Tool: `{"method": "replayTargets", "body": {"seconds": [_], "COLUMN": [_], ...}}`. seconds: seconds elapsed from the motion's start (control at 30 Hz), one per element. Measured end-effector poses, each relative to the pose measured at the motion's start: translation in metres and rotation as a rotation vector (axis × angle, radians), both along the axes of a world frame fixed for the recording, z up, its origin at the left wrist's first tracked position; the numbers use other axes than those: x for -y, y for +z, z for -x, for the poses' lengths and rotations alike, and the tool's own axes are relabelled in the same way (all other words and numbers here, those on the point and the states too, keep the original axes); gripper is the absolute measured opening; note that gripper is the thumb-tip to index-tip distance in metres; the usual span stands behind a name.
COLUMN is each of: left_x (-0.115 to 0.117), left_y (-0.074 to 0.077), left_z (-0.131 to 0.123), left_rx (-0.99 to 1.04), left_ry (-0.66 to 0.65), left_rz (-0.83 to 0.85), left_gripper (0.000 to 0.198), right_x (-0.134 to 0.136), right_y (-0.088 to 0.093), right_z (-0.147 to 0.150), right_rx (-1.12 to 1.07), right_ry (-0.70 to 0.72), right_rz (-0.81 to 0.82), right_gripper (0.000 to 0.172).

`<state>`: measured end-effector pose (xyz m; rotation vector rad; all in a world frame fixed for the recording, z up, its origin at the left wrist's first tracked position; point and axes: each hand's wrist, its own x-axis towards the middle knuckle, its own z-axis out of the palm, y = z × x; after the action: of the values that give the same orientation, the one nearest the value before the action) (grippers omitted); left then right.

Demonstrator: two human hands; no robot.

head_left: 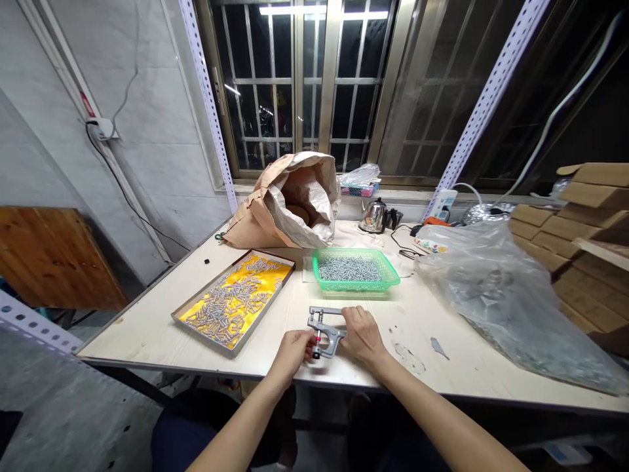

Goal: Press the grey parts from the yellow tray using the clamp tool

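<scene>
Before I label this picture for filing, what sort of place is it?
Probably a workshop: a handheld grey metal tool, a shallow yellow-lined tray of small metal pieces, and stacked brown cardboard boxes.

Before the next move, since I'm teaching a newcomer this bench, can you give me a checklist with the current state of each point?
1. Right-hand grip closed on the hand tool: ok.
2. Left-hand grip at the tool's red-marked end: ok, fingers curled there.
3. Small metal piece seated in the tool: cannot tell, too small and partly covered by fingers.
4. Yellow-lined tray flat on the table, with its metal pieces inside: ok.
5. Green basket upright, with metal pieces in it: ok.
6. Tabletop right of the hands free of scraps: not ok, a grey scrap lies there.
</scene>
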<state>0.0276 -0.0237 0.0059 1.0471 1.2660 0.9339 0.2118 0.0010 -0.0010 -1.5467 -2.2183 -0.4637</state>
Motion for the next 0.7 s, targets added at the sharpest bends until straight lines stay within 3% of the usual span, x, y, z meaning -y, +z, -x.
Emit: {"method": "replayTargets", "body": {"seconds": [0.2, 0.43, 0.57, 0.7], "left_x": [-0.003, -0.013, -0.042, -0.103], "left_y": [0.005, 0.005, 0.033, 0.077], "left_z": [-0.009, -0.012, -0.016, -0.038], "left_rx": [-0.100, -0.085, -0.100, -0.159], "left_ry": [-0.011, 0.206, 0.336, 0.255], "left_rz": [-0.047, -0.151, -0.395, -0.527], "left_gripper": [0.025, 0.017, 0.027, 0.040], "right_x": [-0.003, -0.006, -0.008, -0.007], "right_y": [0.003, 0.006, 0.003, 0.001], "right_z": [-0.001, -0.009, -0.015, -0.014], "right_rx": [-0.126, -0.198, -0.181, -0.156], "right_ry": [0.012, -0.106, -0.121, -0.082], "right_rz": [-0.207, -0.200, -0.140, -0.085], "right_gripper": [0.024, 0.034, 0.032, 0.035]}}
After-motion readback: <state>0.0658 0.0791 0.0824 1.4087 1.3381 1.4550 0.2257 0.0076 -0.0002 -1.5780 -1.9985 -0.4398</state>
